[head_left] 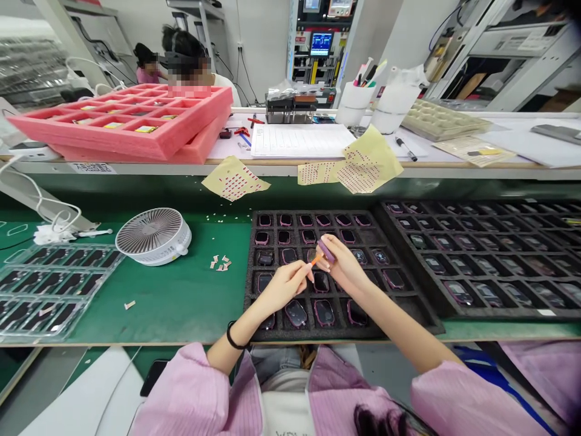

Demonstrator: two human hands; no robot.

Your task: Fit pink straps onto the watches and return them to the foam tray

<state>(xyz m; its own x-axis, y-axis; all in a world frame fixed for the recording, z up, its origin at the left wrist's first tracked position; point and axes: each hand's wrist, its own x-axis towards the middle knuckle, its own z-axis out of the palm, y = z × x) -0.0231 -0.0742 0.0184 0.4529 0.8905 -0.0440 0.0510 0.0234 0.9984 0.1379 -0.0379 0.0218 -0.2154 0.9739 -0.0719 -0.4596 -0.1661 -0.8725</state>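
Observation:
My left hand (pixel 288 283) pinches a thin orange stick-like tool (pixel 316 259), its tip pointing up and right. In my right hand (pixel 341 261) is a small purple-edged device part (pixel 326 250), held between fingers and thumb. The orange tip meets or nearly meets that part; fingers hide the exact contact. Both hands hover over a black foam tray (pixel 422 312) whose compartments hold several dark-screened watch bodies with purple rims, such as the watch body (pixel 324 312) nearest my wrists.
A second foam tray (pixel 494 312) of watch bodies lies right. Left are a white fan (pixel 154 236), small paper bits (pixel 220 263) and a clear tray (pixel 59 290) of black parts. Yellow sticker sheets (pixel 370 160) hang off the shelf, below pink foam trays (pixel 136 121). Two people sit beyond.

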